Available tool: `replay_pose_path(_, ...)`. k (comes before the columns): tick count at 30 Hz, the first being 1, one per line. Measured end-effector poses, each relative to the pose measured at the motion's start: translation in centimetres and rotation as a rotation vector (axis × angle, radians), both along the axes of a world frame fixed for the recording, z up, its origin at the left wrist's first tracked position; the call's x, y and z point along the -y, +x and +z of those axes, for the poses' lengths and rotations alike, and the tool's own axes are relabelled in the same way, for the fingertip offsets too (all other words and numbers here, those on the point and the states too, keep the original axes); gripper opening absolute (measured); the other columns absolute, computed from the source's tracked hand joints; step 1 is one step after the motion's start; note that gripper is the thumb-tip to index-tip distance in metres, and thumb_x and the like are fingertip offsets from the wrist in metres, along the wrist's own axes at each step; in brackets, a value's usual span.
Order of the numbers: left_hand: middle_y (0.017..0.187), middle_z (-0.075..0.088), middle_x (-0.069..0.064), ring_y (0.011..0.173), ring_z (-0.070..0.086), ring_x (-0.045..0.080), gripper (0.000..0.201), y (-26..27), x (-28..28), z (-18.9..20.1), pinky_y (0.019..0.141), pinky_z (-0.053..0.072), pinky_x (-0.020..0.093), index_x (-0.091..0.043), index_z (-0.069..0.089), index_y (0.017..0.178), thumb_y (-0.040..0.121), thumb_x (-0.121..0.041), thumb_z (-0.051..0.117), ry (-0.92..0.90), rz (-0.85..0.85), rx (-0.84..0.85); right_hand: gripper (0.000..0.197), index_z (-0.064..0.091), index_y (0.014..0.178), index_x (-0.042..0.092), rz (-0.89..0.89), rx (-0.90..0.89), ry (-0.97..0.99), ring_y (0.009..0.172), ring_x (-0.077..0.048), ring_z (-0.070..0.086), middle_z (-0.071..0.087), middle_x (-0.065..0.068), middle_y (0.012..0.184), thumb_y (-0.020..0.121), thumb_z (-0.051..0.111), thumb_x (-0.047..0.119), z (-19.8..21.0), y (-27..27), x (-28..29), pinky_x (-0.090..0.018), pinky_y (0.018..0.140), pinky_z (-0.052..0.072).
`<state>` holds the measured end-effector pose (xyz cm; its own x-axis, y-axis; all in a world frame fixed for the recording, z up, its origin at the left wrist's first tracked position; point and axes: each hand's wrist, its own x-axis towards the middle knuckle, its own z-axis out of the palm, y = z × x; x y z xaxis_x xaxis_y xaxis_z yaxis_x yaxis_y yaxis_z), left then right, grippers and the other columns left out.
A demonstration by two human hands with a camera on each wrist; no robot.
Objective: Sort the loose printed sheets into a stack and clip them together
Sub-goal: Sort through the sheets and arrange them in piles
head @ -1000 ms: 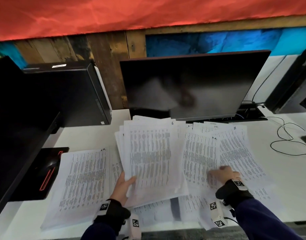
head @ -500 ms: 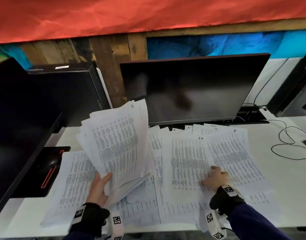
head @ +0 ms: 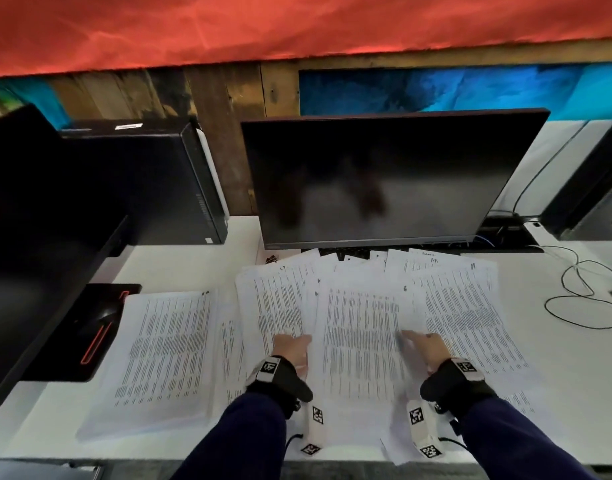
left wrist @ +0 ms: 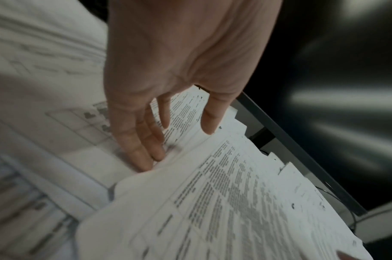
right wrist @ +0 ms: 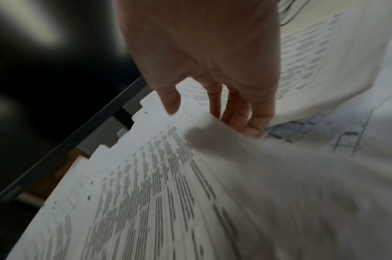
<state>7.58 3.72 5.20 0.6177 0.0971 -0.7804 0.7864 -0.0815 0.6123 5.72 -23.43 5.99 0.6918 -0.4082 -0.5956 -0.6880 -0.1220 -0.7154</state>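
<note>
Blurred in both wrist views, so print on the printed sheets (head: 361, 341) unreadable. Fanned loosely across the white table (head: 180, 268) in front of the dark monitor (head: 384, 178), overlapping, far corners tucked under the monitor's lower edge. Separate neater stack (head: 162, 351) lying to the left, apart from the fan, near edge cut by nothing but partly overlapped by a loose page. Left hand (head: 292, 348) at the left edge of the middle sheet, fingers (left wrist: 143, 140) straight and slid beneath its lifted edge, thumb above, not curled round it. Right hand (head: 425, 348) at that sheet's right edge, fingers (right wrist: 241, 112) likewise straight, tips hidden behind the raised paper, thumb free above. Small dark object near the monitor's left foot, too small to identify. Computer case (head: 152, 181) behind left; cable (head: 581, 292) trailing right. No containers in view.
</note>
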Motion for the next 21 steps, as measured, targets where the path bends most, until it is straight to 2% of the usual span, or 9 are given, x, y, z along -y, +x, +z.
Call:
replay_pose_path(3, 0.085, 0.064, 0.010, 0.070, 0.061, 0.016, 0.032, 0.2, 0.9, 0.7, 0.054, 0.043, 0.028, -0.001, 0.060, 0.103, 0.083, -0.026, 0.063, 0.095, -0.125, 0.020, 0.008, 0.056, 0.081, 0.008, 0.140, -0.071, 0.027, 0.083, -0.024, 0.054, 0.058, -0.013, 0.093, 0.083, 0.062, 0.013, -0.4, -0.1, -0.2, -0.032, 0.077, 0.048)
replay_pose_path(5, 0.102, 0.066, 0.014, 0.084, 0.062, 0.025, 0.029, 0.3, 1.8, 0.8, 0.072, 0.053, 0.034, 0.003, 0.060, 0.110, 0.089, -0.017, 0.055, 0.167, -0.271, 0.066, 0.008, 0.055, 0.082, 0.004, 0.204, -0.104, 0.064, 0.081, -0.026, 0.057, 0.059, -0.015, 0.094, 0.077, 0.060, -0.001, -0.8, -0.1, 0.2, -0.033, 0.072, 0.049)
replay_pose_path(7, 0.119, 0.063, 0.017, 0.103, 0.062, 0.031, 0.038, 0.1, 1.8, 0.9, 0.091, 0.050, 0.037, 0.000, 0.056, 0.121, 0.089, -0.019, 0.052, 0.205, -0.271, 0.145, 0.039, 0.056, 0.100, -0.004, 0.232, -0.087, 0.074, 0.091, -0.034, 0.062, 0.065, -0.020, 0.100, 0.062, 0.062, 0.003, -1.5, 0.3, 1.1, -0.046, 0.082, 0.053)
replay_pose_path(10, 0.127, 0.055, 0.011, 0.104, 0.057, 0.027, 0.041, -0.2, -1.0, 1.6, 0.093, 0.047, 0.034, -0.015, 0.051, 0.125, 0.090, -0.036, 0.049, 0.479, -0.131, 0.189, 0.054, 0.055, 0.111, 0.002, 0.236, -0.055, 0.118, 0.104, -0.040, 0.059, 0.063, -0.022, 0.107, 0.058, 0.059, 0.006, -4.4, 1.8, 2.8, -0.059, 0.097, 0.044)
replay_pose_path(13, 0.146, 0.032, 0.017, 0.129, 0.039, 0.035, 0.059, 0.0, -4.7, 1.3, 0.108, 0.035, 0.046, -0.014, 0.033, 0.142, 0.093, -0.045, 0.042, 0.567, -0.014, 0.080, 0.045, 0.058, 0.106, 0.000, 0.223, -0.053, 0.137, 0.104, -0.038, 0.059, 0.063, -0.021, 0.109, 0.061, 0.060, 0.006, -1.4, 2.5, 0.6, -0.053, 0.098, 0.045)
replay_pose_path(15, 0.150, 0.026, 0.019, 0.135, 0.032, 0.036, 0.068, 0.6, -6.0, 0.6, 0.111, 0.030, 0.049, -0.009, 0.023, 0.147, 0.092, -0.045, 0.042, 0.498, 0.013, 0.030, 0.008, 0.056, 0.081, 0.000, 0.213, -0.019, 0.117, 0.086, -0.029, 0.058, 0.061, -0.017, 0.092, 0.074, 0.059, -0.002, 1.3, 2.5, -2.3, -0.036, 0.081, 0.049)
replay_pose_path(17, 0.145, 0.037, 0.020, 0.131, 0.039, 0.036, 0.071, 1.4, -6.6, -0.1, 0.109, 0.035, 0.046, -0.003, 0.028, 0.144, 0.086, -0.040, 0.048, 0.421, 0.057, 0.008, 0.012, 0.051, 0.078, 0.003, 0.180, -0.007, 0.087, 0.076, -0.024, 0.055, 0.056, -0.011, 0.085, 0.085, 0.056, -0.005, 2.5, 2.5, -5.0, -0.029, 0.065, 0.044)
replay_pose_path(18, 0.140, 0.046, 0.020, 0.127, 0.044, 0.037, 0.073, 1.7, -7.0, -0.7, 0.107, 0.039, 0.046, -0.001, 0.035, 0.141, 0.080, -0.039, 0.050, 0.391, 0.082, 0.010, 0.008, 0.052, 0.089, -0.001, 0.179, 0.014, 0.089, 0.084, -0.027, 0.058, 0.058, -0.012, 0.093, 0.085, 0.060, 0.000, 2.2, 2.7, -6.4, -0.030, 0.070, 0.046)
replay_pose_path(21, 0.137, 0.049, 0.023, 0.124, 0.049, 0.038, 0.073, 2.4, -8.0, -3.0, 0.107, 0.038, 0.047, 0.002, 0.038, 0.139, 0.076, -0.033, 0.052, 0.286, 0.111, 0.023, 0.059, 0.051, 0.117, -0.002, 0.240, 0.022, 0.076, 0.105, -0.034, 0.061, 0.061, -0.012, 0.112, 0.067, 0.074, 0.019, -1.5, 3.8, -8.4, -0.035, 0.090, 0.050)
